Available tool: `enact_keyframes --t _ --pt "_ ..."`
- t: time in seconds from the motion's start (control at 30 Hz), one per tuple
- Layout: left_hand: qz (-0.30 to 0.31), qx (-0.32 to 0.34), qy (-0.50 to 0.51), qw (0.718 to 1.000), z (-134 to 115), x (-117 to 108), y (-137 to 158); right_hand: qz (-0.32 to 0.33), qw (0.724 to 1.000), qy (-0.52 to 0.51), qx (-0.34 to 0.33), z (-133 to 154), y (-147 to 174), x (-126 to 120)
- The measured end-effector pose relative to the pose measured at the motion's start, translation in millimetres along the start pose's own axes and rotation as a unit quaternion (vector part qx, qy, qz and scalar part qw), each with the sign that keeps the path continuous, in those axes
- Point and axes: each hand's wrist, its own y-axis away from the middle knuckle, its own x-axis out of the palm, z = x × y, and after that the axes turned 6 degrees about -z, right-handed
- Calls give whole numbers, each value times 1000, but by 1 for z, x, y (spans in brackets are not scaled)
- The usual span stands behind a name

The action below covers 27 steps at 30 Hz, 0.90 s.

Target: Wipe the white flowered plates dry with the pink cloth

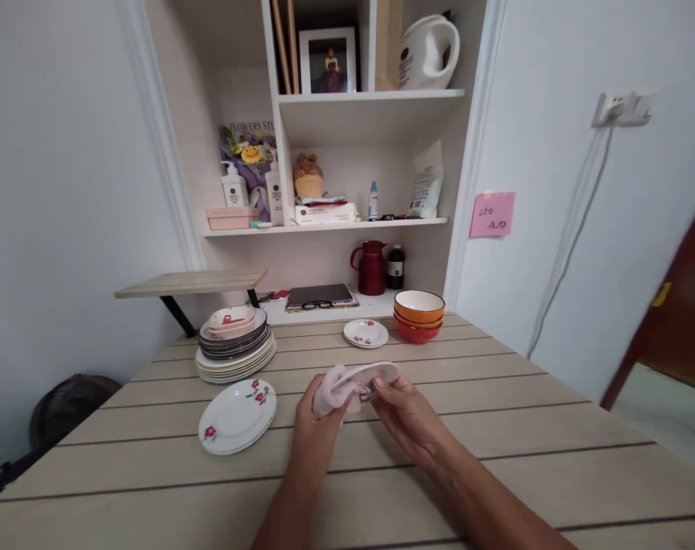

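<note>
Above the middle of the table, a small white plate point(376, 372) is held tilted, nearly edge-on to me. My left hand point(313, 424) is closed around a pale pink cloth point(328, 399), which wraps the plate's left edge. On the opposite edge, my right hand point(403, 416) grips the plate with the thumb on top and the fingers underneath. Just beyond lie small flowered plates point(366, 332), one on another. Larger white plates with red flowers point(237, 416) rest to the left of my left hand.
A tall stack of plates point(236, 367) topped by pink dishes point(231, 321) stands at the back left, near a raised wooden shelf point(192, 283). Orange and red bowls point(419, 307) are stacked at the back right. Behind the table are a dark red jug point(371, 269) and a laptop point(320, 296).
</note>
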Motion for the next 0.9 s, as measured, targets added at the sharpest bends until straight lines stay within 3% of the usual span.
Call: enact_keyframes --t 0.07,0.13,0.2,0.27,0.37,0.47,0.57,0.7,0.9 --pt "-8 0 -7 1000 3 -1 -2 12 999 35 4 -1 0 -1" --pt "-29 -1 -38 999 6 -4 -4 9 991 125 -35 -1 1 -2" --pt "-46 -2 -77 996 8 -7 -7 -13 963 246 -113 -1 2 -1" --pt "-44 23 -114 992 11 -11 -9 -34 913 354 -199 0 3 -1" --pt "-5 144 -194 971 16 -15 -10 -34 837 455 -303 3 4 -2" --pt "58 290 -291 910 20 -19 -9 -10 773 507 -382 5 5 -4" --pt "78 366 -338 864 21 -20 -7 16 726 542 -422 5 10 -6" --pt "71 412 -335 845 18 -16 -2 10 718 535 -445 4 18 -7" --pt "90 374 -293 875 17 -10 1 8 769 474 -428 9 21 -10"
